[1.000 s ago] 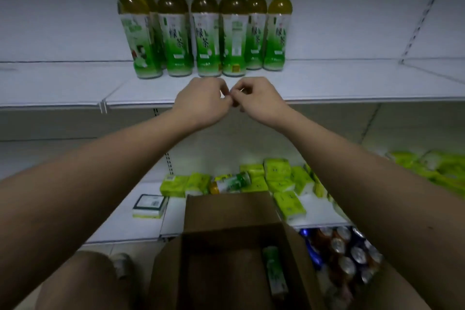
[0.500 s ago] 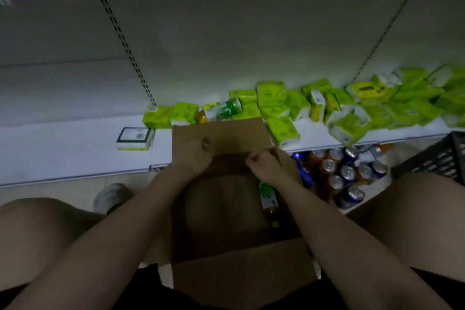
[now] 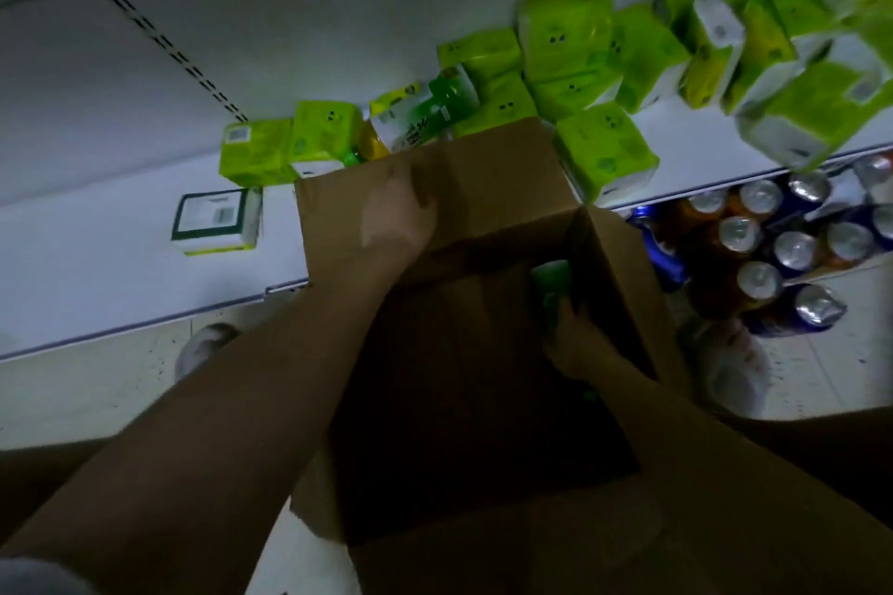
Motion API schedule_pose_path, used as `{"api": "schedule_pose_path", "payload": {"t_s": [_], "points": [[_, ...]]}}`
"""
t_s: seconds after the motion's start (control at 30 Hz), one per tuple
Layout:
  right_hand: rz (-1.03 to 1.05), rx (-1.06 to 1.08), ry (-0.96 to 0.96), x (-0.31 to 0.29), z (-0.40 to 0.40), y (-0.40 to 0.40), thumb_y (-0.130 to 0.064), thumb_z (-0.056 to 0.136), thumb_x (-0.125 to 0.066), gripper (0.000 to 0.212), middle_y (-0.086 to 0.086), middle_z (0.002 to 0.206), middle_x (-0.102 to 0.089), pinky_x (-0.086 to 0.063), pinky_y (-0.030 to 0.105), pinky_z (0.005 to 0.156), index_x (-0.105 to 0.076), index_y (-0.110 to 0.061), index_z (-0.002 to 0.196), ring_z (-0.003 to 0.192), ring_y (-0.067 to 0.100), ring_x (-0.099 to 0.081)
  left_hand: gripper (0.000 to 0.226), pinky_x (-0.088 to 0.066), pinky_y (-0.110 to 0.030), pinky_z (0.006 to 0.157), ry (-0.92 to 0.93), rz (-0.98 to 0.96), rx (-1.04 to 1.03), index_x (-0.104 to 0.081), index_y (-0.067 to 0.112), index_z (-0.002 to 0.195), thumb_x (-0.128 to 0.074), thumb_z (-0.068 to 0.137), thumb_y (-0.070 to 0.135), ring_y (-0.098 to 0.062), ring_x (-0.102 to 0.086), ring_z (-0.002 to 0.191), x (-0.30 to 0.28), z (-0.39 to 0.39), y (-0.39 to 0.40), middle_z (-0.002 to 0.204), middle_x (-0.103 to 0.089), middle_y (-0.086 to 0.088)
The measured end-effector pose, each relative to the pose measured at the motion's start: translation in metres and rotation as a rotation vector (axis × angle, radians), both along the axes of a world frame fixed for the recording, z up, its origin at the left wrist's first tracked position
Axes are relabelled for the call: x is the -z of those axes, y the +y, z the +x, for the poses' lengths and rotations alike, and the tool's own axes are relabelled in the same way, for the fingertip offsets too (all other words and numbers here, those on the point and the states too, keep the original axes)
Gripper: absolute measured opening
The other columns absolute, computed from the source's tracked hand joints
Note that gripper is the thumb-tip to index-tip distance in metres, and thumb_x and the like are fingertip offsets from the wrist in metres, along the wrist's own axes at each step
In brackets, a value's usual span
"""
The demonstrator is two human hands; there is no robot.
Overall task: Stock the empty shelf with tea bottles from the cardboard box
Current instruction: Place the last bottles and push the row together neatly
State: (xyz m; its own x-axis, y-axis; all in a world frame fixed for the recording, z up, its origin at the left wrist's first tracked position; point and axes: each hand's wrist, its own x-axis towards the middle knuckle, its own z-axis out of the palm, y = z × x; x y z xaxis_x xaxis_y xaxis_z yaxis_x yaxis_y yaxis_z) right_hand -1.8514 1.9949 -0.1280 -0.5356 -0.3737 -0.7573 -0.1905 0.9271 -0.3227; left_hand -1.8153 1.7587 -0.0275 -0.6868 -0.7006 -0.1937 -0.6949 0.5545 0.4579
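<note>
An open cardboard box (image 3: 483, 188) stands on the floor below me, dark inside. My left hand (image 3: 401, 213) rests flat against the inner face of its far flap. Down at the right wall of the box, my right hand (image 3: 575, 343) has its fingers curled round a tea bottle (image 3: 553, 278) with a green label. Most of that bottle is hidden by the hand and the shadow. The upper shelf and the bottles on it are out of view.
Green tissue packs (image 3: 565, 34) are heaped along the low white shelf (image 3: 96, 256) behind the box. Another tea bottle (image 3: 425, 114) lies among them. A small green-edged carton (image 3: 212, 220) sits to the left. Drink cans (image 3: 758, 251) stand right of the box.
My view dropped from the upper shelf to the box. Both hands came down: the left onto the far flap, the right deep inside the box and round a bottle.
</note>
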Motion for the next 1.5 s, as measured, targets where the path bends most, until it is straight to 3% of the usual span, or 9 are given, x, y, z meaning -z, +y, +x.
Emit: {"api": "schedule_pose_path", "payload": {"t_s": [0.23, 0.4, 0.6, 0.73, 0.9, 1.03, 1.17, 1.3, 1.5], "points": [[0.012, -0.387, 0.23, 0.028, 0.009, -0.014, -0.022, 0.097, -0.041, 0.056, 0.012, 0.156, -0.021, -0.04, 0.047, 0.106, -0.024, -0.024, 0.151, 0.136, 0.038, -0.034, 0.062, -0.036, -0.044, 0.103, -0.084, -0.147, -0.001, -0.035, 0.008, 0.141, -0.057, 0.083, 0.013, -0.036, -0.036, 0.131, 0.032, -0.069, -0.063, 0.142, -0.038, -0.017], [0.265, -1.071, 0.288, 0.04, 0.01, -0.026, -0.034, 0.099, -0.042, 0.065, 0.004, 0.162, 0.016, -0.02, 0.06, 0.113, -0.01, -0.026, 0.155, 0.148, 0.04, 0.004, 0.056, -0.038, -0.055, 0.096, -0.22, -0.248, -0.068, -0.043, 0.016, 0.135, -0.062, 0.085, 0.033, -0.036, -0.026, 0.133, 0.044, -0.084, -0.078, 0.141, -0.032, -0.012], [0.34, -1.212, 0.36, 0.049, 0.02, -0.017, -0.044, 0.095, -0.05, 0.078, 0.008, 0.159, 0.027, -0.001, 0.07, 0.112, -0.006, -0.027, 0.156, 0.145, 0.044, 0.018, 0.065, -0.037, -0.059, 0.1, -0.236, -0.133, -0.017, -0.033, 0.011, 0.134, -0.064, 0.084, 0.038, -0.039, -0.037, 0.129, 0.05, -0.085, -0.094, 0.139, -0.041, -0.016], [0.32, -1.263, 0.364, 0.049, 0.012, -0.019, -0.051, 0.097, -0.041, 0.071, 0.006, 0.161, 0.023, 0.004, 0.07, 0.112, -0.006, -0.03, 0.155, 0.146, 0.043, 0.018, 0.067, -0.038, -0.057, 0.099, -0.214, -0.215, 0.078, -0.031, 0.003, 0.135, -0.064, 0.085, 0.034, -0.044, -0.039, 0.125, 0.049, -0.08, -0.094, 0.136, -0.042, -0.022], [0.122, -1.151, 0.332, 0.048, 0.001, -0.023, -0.036, 0.1, -0.038, 0.055, 0.006, 0.164, 0.002, 0.004, 0.069, 0.111, -0.022, -0.028, 0.153, 0.149, 0.038, 0.009, 0.065, -0.038, -0.056, 0.095, -0.199, -0.561, 0.254, -0.034, 0.003, 0.134, -0.062, 0.085, 0.036, -0.043, -0.043, 0.119, 0.034, -0.067, -0.097, 0.13, -0.044, -0.024], [-0.058, -0.852, 0.3, 0.048, 0.01, -0.023, -0.03, 0.096, -0.044, 0.051, 0.005, 0.156, -0.029, -0.013, 0.058, 0.115, -0.034, -0.028, 0.146, 0.149, 0.029, -0.014, 0.059, -0.043, -0.046, 0.069, -0.155, -0.672, 0.37, -0.042, 0.005, 0.125, -0.059, 0.083, 0.042, -0.043, -0.052, 0.103, 0.007, -0.059, -0.103, 0.118, -0.049, -0.023], [-0.161, -0.715, 0.244, 0.028, 0.008, -0.02, -0.028, 0.086, -0.06, 0.06, 0.003, 0.146, -0.04, -0.035, 0.047, 0.106, -0.037, -0.029, 0.141, 0.139, 0.028, -0.033, 0.061, -0.045, -0.044, 0.072, -0.176, -0.536, 0.329, -0.048, 0.008, 0.123, -0.056, 0.083, 0.053, -0.043, -0.057, 0.1, -0.018, -0.042, -0.09, 0.114, -0.055, -0.022], [-0.405, -0.359, 0.125, -0.012, 0.001, -0.016, -0.031, 0.071, -0.081, 0.08, 0.006, 0.14, -0.051, -0.045, 0.037, 0.099, -0.042, -0.021, 0.141, 0.127, 0.027, -0.05, 0.063, -0.048, -0.041, 0.073, -0.109, -0.326, 0.139, -0.056, 0.009, 0.115, -0.055, 0.08, 0.062, -0.041, -0.062, 0.098, -0.037, -0.01, -0.063, 0.108, -0.064, -0.022], [-0.642, -0.045, 0.149, -0.093, 0.001, -0.008, -0.046, 0.062, -0.082, 0.054, -0.018, 0.097, -0.066, -0.049, 0.029, 0.078, -0.056, -0.035, 0.108, 0.096, 0.009, -0.065, 0.057, -0.041, -0.034, 0.065, -0.064, -0.236, 0.067, -0.06, 0.01, 0.103, -0.056, 0.079, 0.063, -0.038, -0.063, 0.092, -0.084, 0.047, -0.03, 0.1, -0.067, -0.02]]}}
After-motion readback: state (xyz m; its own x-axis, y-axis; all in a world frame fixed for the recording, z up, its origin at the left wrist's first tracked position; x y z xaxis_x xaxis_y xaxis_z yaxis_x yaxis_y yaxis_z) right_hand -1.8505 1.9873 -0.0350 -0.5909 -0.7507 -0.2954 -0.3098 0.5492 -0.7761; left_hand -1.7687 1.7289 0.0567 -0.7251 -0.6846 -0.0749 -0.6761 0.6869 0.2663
